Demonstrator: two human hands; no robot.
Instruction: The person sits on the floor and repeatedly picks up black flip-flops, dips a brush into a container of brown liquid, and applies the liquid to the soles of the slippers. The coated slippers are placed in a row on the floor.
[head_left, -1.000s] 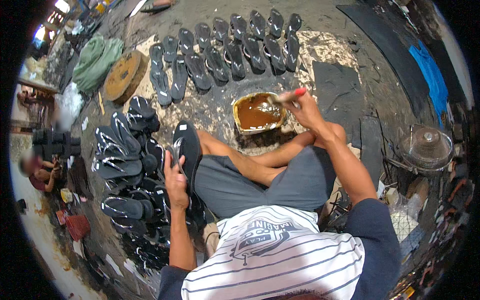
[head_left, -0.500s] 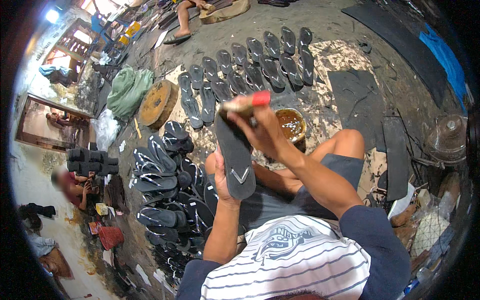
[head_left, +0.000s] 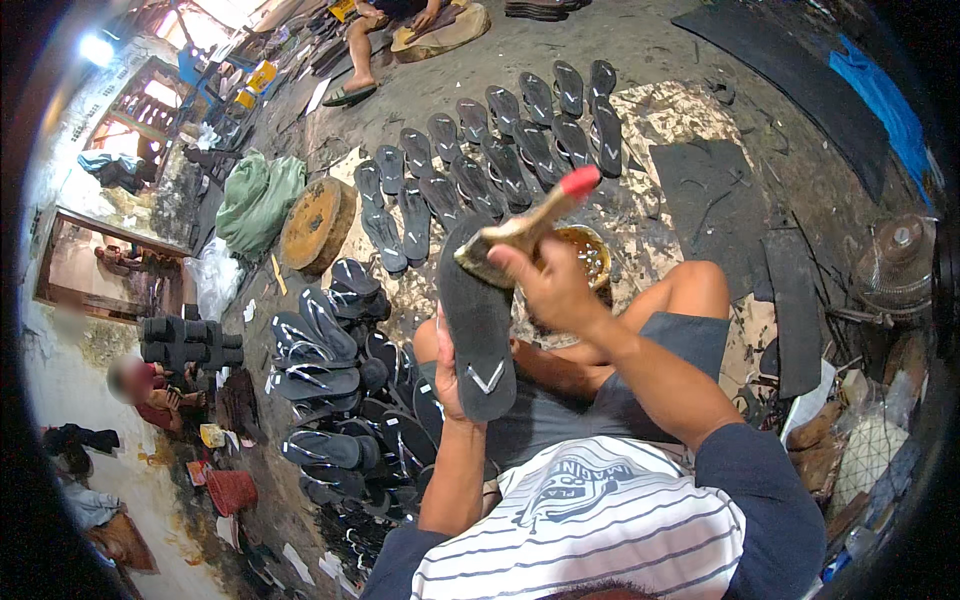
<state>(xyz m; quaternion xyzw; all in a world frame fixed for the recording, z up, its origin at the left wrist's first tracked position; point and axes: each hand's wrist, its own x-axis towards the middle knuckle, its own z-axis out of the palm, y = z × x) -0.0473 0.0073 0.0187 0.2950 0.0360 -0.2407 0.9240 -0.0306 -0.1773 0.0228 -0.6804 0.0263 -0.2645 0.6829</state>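
Observation:
My left hand grips a black flip-flop sole from its left edge, holding it tilted upright over my lap. White strap ends form a V near its lower end. In my right hand is a wide paintbrush with a red-tipped handle. The bristles rest against the upper part of the sole. Just behind my right hand stands a round pot of brown liquid, partly hidden by the hand and brush.
Rows of black flip-flops lie ahead on a stained sheet. A heap of strapped flip-flops is at my left, near a round wooden block. Black rubber sheets and a fan are at right. Other people sit farther off.
My right hand has brought the brush from the sole's top end a little lower, and its red handle tip has swung up and right. My left hand still holds the sole.

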